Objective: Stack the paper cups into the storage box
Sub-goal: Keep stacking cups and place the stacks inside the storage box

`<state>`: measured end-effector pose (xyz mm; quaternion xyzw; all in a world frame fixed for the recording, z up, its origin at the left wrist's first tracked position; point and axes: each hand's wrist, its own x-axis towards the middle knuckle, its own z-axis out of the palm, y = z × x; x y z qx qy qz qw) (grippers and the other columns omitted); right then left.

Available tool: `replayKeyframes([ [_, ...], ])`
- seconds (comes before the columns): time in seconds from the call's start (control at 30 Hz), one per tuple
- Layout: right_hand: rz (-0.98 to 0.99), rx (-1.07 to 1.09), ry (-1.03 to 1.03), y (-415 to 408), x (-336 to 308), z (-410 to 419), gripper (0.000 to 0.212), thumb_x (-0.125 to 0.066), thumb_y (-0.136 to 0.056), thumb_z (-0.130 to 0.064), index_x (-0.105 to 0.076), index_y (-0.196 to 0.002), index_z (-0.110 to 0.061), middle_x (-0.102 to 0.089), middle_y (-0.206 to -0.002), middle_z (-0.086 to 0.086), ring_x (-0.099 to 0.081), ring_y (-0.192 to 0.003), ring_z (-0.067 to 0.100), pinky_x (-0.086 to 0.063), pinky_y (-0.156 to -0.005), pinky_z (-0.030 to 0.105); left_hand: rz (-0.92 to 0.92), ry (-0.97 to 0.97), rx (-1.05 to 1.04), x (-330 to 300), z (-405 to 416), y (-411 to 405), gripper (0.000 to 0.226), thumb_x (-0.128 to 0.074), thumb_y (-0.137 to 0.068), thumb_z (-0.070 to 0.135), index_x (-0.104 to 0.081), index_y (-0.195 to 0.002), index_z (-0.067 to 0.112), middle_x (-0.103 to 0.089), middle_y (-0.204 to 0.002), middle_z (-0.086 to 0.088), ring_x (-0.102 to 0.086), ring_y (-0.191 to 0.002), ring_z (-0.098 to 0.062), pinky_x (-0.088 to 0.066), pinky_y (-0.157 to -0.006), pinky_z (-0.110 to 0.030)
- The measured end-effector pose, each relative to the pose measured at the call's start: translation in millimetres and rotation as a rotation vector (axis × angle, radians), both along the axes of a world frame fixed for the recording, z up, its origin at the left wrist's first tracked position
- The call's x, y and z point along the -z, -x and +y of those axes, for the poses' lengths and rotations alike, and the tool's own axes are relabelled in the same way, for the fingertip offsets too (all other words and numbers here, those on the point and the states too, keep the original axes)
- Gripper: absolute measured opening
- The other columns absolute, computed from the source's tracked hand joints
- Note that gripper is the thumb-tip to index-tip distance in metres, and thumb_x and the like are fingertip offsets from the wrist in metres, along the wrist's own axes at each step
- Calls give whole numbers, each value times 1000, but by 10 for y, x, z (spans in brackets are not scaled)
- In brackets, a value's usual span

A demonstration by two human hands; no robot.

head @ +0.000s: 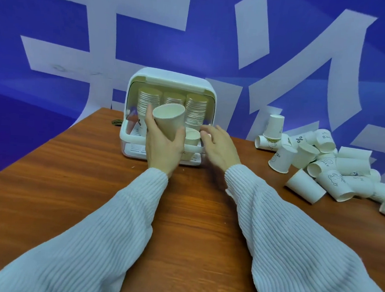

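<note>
Held cup: our left hand [164, 148] grips one paper cup [169, 120] by its side, fingers [148, 117] and thumb curled round it, mouth tilted up, right in front of the box opening.
Right hand: our right hand [218, 147] holds nothing, fingers loosely spread, at the box's lower right edge; we cannot tell whether it touches the rim.
Storage box: the storage box [169, 75] stands open at the far side of the surface [70, 183], with three tall cup stacks [195, 109] inside and a short stack [192, 138] at the front.
Loose cups: a heap of cups [322, 161] lies well to the right of the box.
Risk, tilt: we judge the held cup could jam on a rim if it goes in crooked.
Risk, knock: our hands could topple the tall stacks.
Risk, box: pushing hard could slide the box back.
</note>
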<state>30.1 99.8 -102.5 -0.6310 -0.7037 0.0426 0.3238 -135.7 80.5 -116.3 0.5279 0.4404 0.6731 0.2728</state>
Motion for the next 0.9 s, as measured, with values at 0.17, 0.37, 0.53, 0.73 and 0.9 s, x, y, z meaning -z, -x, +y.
replayKeyframes([
  [0.17,101,38,-54,-201,104,-198,45,-41,-105,-48,-60,-139,-26,-62,-142,-7,-48,-139,17,-43,-114,48,152,-42,-11,-281,312,-88,80,-78,-85,29,-32,-149,24,-47,-145,0,-47,-130,-18,-45,-107,-33],
  [0.37,118,72,-69,-419,157,-479,37,-44,-107,-44,-63,-134,-28,-64,-136,-11,-50,-131,8,-42,-107,31,647,143,91,-241,622,-217,74,-69,-86,42,-40,-151,22,-48,-145,-9,-50,-131,-32,-43,-108,-46],
  [0.53,164,168,-69,-692,189,-760,35,-48,-105,-46,-63,-132,-30,-64,-133,-13,-52,-127,7,-44,-106,33,1270,251,-92,-153,528,-367,86,-24,-91,77,-67,-132,14,-54,-141,-15,-47,-129,-37,-39,-103,-47],
  [0.73,-195,557,123,-1419,62,-1157,60,-55,-89,-53,-50,-146,-33,-53,-147,2,-45,-137,27,-37,-114,46,1025,-13,-124,-14,398,-602,68,-47,-91,67,-55,-143,24,-37,-160,-14,-16,-154,-33,-15,-122,-56],
  [0.9,-252,589,549,-1852,101,-1377,91,-73,-82,-55,-24,-157,-39,-53,-145,3,-54,-130,30,-47,-104,48,766,-282,255,70,-178,-1118,51,-60,-88,31,-57,-136,16,-47,-145,-8,-42,-136,-28,-38,-113,-51],
])
